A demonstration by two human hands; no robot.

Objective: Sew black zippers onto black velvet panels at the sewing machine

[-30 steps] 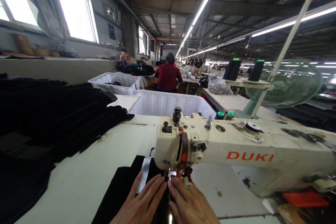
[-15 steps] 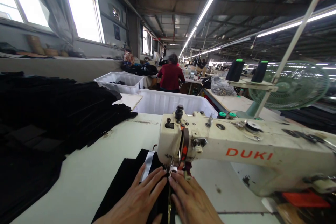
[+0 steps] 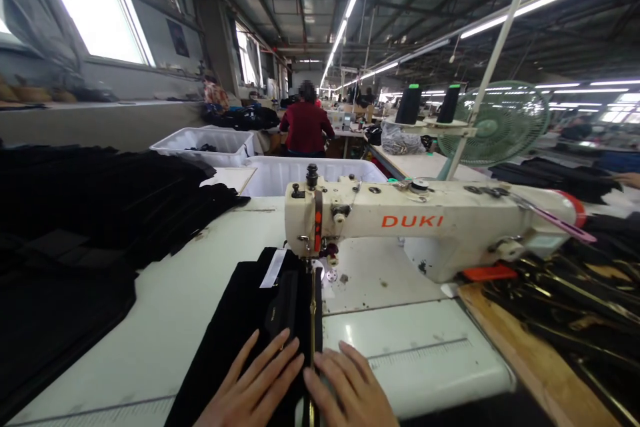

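Black fabric (image 3: 225, 320) lies under the needle area of a cream sewing machine (image 3: 360, 213), with a white strip (image 3: 273, 268) near its far end. A gold-toothed zipper (image 3: 313, 310) runs along the fabric's right edge toward me. My left hand (image 3: 257, 377) rests flat on the fabric just left of the zipper, fingers spread. Across the zipper, my right hand (image 3: 347, 383) lies with fingers stretched out, its fingertips at the zipper tape's edge. Both hands are on the near side of the machine, well short of the needle.
Dark cloth pieces (image 3: 100, 207) are piled on the left of the table. White plastic bins (image 3: 315, 170) stand behind the machine. At right lie black pieces with gold zippers (image 3: 575, 300). A green fan (image 3: 495, 123) and thread cones (image 3: 409, 105) stand beyond; a person in red (image 3: 306, 127) sits ahead.
Both hands have moved back toward me from the presser foot, uncovering more of the fabric and zipper. My view has turned to the right.
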